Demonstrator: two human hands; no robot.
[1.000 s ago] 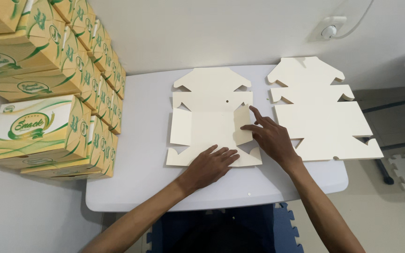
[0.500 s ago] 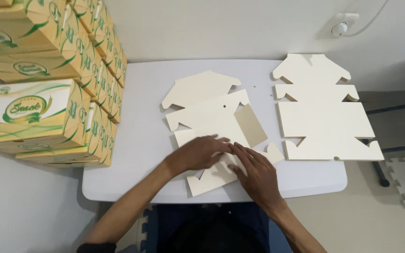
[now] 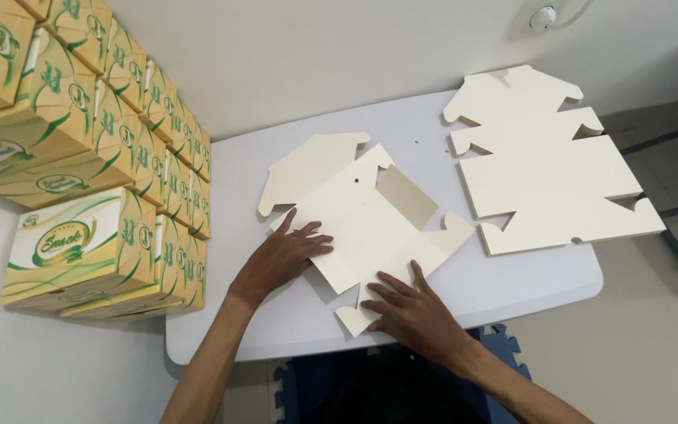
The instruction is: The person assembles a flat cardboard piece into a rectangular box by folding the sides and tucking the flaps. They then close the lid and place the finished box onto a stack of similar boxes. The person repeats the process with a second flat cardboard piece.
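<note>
Flat cream die-cut cardboard box blank (image 3: pixel 362 224) now lies rotated askew at white table (image 3: pixel 512 286) centre. Your left hand (image 3: pixel 280 259) and right hand (image 3: pixel 410 310) press it, fingers spread flat; side panel raised, folding begun.

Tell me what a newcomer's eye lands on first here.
Both hands press flat on a cream die-cut cardboard blank at the middle of the white table: left hand on its left part, right hand at its near edge. A stack of blanks lies at right; yellow-green boxes tower along the left wall.
</note>
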